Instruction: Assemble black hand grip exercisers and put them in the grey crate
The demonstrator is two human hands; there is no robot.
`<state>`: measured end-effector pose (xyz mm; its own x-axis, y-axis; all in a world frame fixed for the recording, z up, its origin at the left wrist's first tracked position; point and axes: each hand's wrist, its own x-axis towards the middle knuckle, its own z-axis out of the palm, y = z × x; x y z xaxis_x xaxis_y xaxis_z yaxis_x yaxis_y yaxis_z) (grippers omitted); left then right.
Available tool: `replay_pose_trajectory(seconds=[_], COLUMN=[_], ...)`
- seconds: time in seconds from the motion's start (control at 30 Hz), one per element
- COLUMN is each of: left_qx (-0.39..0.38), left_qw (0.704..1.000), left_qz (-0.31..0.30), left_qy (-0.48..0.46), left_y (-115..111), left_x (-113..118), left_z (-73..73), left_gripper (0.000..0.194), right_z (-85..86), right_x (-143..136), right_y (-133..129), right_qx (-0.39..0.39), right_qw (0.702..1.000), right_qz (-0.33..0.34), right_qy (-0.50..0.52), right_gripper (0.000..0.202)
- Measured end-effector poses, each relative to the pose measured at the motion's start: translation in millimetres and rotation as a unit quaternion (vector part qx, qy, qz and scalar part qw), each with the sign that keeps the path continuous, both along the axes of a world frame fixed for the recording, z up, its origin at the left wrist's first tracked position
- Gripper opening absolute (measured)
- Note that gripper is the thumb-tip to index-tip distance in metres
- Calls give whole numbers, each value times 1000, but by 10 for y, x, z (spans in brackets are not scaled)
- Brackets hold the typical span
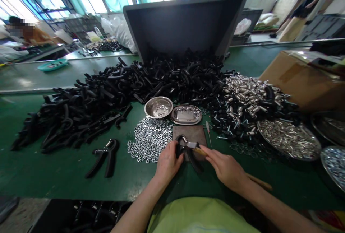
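Just in front of me, my left hand (169, 159) is closed on a black hand grip (194, 163) with a coiled spring at its top, over a dark metal plate (198, 132). My right hand (225, 168) is wrapped round the wooden handle of a hammer (193, 145), whose metal head is at the top of the grip. Left of my left hand lies a heap of silver nuts (152, 139). Another black grip with a spring (107, 157) rests on the green table farther left. A thin screwdriver (208, 130) lies beside the plate.
A big pile of black handles (107, 85) spills from a tipped grey bin (185, 28). Behind the nuts stand a steel bowl (159, 107) and an oval tray (186, 121). Springs (248, 93), a tray of small pins (291, 141) and a cardboard box (302, 82) are at right.
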<state>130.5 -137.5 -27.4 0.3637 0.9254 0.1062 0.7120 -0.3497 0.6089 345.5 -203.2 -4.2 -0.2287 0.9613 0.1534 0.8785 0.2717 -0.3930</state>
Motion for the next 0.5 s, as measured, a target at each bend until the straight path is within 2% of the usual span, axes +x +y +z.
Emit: replay_pose_trajectory(seconds=[0.1, 0.17, 0.2, 0.23, 0.3, 0.4, 0.43, 0.47, 0.5], left_qx=[-37, -108, -162, -224, -344, -474, -496, -508, -511], left_qw=[998, 986, 969, 940, 852, 710, 678, 658, 652], left_qz=[-10, 15, 34, 57, 100, 163, 178, 182, 175], left_qy=[-40, -124, -185, -252, -381, -494, -512, -524, -532], left_y=[51, 84, 92, 89, 44, -115, -182, -249, -312], left_x=[-23, -22, -8, 16, 97, 263, 312, 352, 377], left_z=[28, 58, 75, 92, 125, 177, 194, 212, 230], left_gripper=[31, 26, 26, 27, 32, 38, 40, 43, 46], right_z=[-88, -173, -226, -279, -362, -353, -313, -262, -206], right_x=[225, 450, 567, 675, 831, 846, 794, 720, 631], right_y=[-179, -369, -467, -556, -665, -553, -433, -274, -84], right_qx=[58, 97, 114, 123, 128, 123, 121, 120, 112], right_qw=[997, 989, 982, 976, 965, 971, 977, 983, 988], right_qz=[-41, -79, -97, -114, -140, -147, -136, -121, -104], right_qy=[-37, -84, -112, -141, -181, -145, -109, -69, -31], right_gripper=[40, 39, 38, 37, 36, 33, 32, 30, 27])
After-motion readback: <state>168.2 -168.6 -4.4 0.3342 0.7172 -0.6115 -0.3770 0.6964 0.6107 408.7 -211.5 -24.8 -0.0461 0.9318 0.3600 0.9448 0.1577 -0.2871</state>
